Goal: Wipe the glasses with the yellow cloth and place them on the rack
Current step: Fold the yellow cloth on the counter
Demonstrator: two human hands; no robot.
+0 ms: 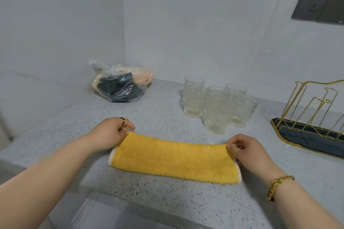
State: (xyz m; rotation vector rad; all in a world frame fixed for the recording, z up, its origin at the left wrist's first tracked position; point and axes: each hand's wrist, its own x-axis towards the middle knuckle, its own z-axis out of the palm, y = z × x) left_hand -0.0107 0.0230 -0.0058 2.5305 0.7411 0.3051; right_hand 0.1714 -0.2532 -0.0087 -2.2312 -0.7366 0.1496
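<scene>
neatly folded yellow cloth (173,158) (white-edged, perhaps terry).

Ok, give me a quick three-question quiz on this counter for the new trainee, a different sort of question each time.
1. Fill the gap: the glasses stand between the plastic bag and the ____.
2. Pick one: the left hand and the right hand both pinch A) the yellow cloth, B) a glass, C) the plastic bag.
3. True or false: no glass shows on the rack yet.

Key: 1 rack; 2 A; 3 true.
</scene>
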